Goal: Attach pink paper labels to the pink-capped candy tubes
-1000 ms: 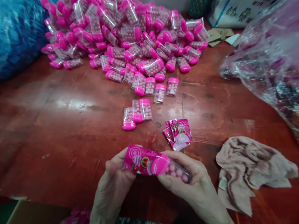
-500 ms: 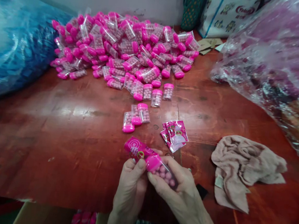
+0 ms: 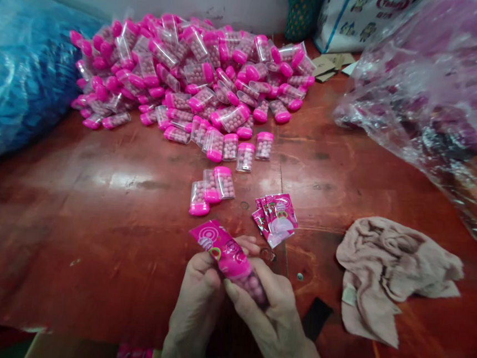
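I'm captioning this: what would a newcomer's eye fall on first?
The large heap of clear, pink-capped plastic containers, toward the back of the reddish wooden table. Left of it bulges a blue-filled plastic bag. In front, the left hand and right hand hold a glossy pink printed wrapper and clear container.

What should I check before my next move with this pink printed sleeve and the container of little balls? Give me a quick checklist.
1. Right hand grip on the container: ok, thumb and fingers hold its lower part.
2. Left hand on the printed sleeve: ok, holding it.
3. Printed sleeve over the container's upper end: ok.
4. Printed sleeve's lower edge: cannot tell, blurred.
5. Crumpled cloth apart from both hands: ok, off to the right.
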Motion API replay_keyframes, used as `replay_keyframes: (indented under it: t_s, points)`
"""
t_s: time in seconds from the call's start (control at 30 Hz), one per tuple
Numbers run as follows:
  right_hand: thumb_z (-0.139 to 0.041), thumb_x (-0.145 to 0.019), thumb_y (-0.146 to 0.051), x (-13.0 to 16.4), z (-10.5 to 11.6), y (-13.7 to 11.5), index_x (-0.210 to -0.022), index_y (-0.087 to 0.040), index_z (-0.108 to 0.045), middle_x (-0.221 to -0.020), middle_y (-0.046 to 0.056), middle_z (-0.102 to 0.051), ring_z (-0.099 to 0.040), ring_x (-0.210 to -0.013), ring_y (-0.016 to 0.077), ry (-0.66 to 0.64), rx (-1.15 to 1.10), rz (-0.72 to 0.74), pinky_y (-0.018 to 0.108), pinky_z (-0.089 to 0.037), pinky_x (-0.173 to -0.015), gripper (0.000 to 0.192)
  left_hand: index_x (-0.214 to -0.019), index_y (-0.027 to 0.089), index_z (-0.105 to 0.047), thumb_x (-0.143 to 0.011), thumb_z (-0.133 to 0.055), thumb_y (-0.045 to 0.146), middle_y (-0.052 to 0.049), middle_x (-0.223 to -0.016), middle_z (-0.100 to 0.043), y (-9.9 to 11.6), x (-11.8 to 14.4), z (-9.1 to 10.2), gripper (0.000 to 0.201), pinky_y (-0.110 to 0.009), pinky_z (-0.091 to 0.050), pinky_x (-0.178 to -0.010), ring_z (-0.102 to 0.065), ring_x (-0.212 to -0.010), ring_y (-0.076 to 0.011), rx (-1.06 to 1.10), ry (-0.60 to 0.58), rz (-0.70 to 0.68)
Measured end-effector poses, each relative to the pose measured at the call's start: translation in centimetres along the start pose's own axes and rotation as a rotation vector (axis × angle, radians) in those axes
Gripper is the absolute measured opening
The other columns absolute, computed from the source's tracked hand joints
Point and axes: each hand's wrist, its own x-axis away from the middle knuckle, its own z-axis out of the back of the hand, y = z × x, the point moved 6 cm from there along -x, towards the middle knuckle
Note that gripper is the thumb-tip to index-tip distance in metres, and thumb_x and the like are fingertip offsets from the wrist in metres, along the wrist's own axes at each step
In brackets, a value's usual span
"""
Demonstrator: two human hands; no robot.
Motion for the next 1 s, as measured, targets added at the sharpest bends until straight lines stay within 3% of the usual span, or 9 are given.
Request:
replay_keyframes:
  t_s: [0.13,0.3,0.43,0.57,0.63,0.83,1.0]
  points:
    - [-0.051,-0.085,-0.025,-0.2,-0.1,0.2,-0.099,-0.02,-0.055,-0.061,-0.007,-0.044,-0.038,-0.047,0.0052,0.03,0.01,0.029,0.016,-0.033,-0.047,0.015,-0.082,0.016,-0.071,-0.071,-0.064,0.04,-0.008,-0.088,-0.067,-0.1,-0.4,0.0,0.028,-0.035,-0.037,-0.096,-0.049,-0.111,-0.0274,0.016,0.003,-0.004]
    - [-0.05,-0.086,-0.03,-0.1,0.1,0.4,-0.092,-0.02,-0.059,-0.06,-0.005,-0.047,-0.041,-0.052,0.008,-0.005,0.085,-0.099,0.019,-0.034,-0.05,0.015,-0.079,0.013,-0.071,-0.068,-0.067,0.032,-0.012,-0.087,-0.067,0.2,-0.5,-0.5,0.022,-0.035,-0.04,-0.092,-0.049,-0.111,-0.0298,-0.011,-0.004,0.01]
    - [-0.053,-0.084,-0.035,0.2,0.0,0.8,-0.071,-0.018,-0.055,-0.053,-0.006,-0.037,-0.034,-0.047,0.0074,-0.036,-0.001,-0.113,0.02,-0.03,-0.044,0.021,-0.076,0.013,-0.071,-0.06,-0.072,0.041,-0.013,-0.087,-0.067,0.2,-0.2,-1.2,0.032,-0.038,-0.046,-0.082,-0.052,-0.104,-0.0339,0.065,-0.066,0.059]
    - [-0.055,-0.082,-0.037,0.2,-0.1,1.2,-0.069,-0.017,-0.054,-0.053,-0.006,-0.036,-0.033,-0.046,0.0069,0.0,-0.098,-0.124,0.02,-0.028,-0.043,0.024,-0.076,0.011,-0.071,-0.06,-0.071,0.046,-0.015,-0.087,-0.067,0.0,-0.2,-1.3,0.038,-0.038,-0.048,-0.078,-0.054,-0.101,-0.0353,0.053,-0.144,0.125]
    - [-0.053,-0.083,-0.037,0.1,-0.2,1.2,-0.071,-0.016,-0.056,-0.052,-0.006,-0.036,-0.033,-0.046,0.0068,0.02,-0.088,-0.137,0.019,-0.029,-0.043,0.025,-0.076,0.01,-0.071,-0.061,-0.071,0.044,-0.014,-0.085,-0.067,0.1,-0.2,-0.9,0.037,-0.038,-0.048,-0.078,-0.056,-0.099,-0.0345,0.041,-0.099,0.116]
    - [-0.046,-0.087,-0.031,-0.3,-1.1,1.0,-0.087,-0.017,-0.056,-0.059,-0.005,-0.046,-0.044,-0.049,0.0073,0.067,0.103,-0.071,0.017,-0.039,-0.052,0.017,-0.074,0.013,-0.07,-0.069,-0.068,0.031,-0.008,-0.083,-0.07,-0.7,-0.2,0.8,0.019,-0.031,-0.049,-0.08,-0.063,-0.088,-0.0223,0.144,0.225,0.15]
    - [-0.046,-0.087,-0.03,-0.5,-0.8,1.1,-0.092,-0.019,-0.057,-0.059,-0.004,-0.049,-0.047,-0.049,0.0094,0.086,0.206,-0.034,0.019,-0.04,-0.053,0.017,-0.078,0.013,-0.07,-0.068,-0.069,0.032,-0.008,-0.074,-0.071,-1.3,-0.4,0.8,0.022,-0.033,-0.049,-0.083,-0.063,-0.091,-0.0227,0.196,0.212,0.192]
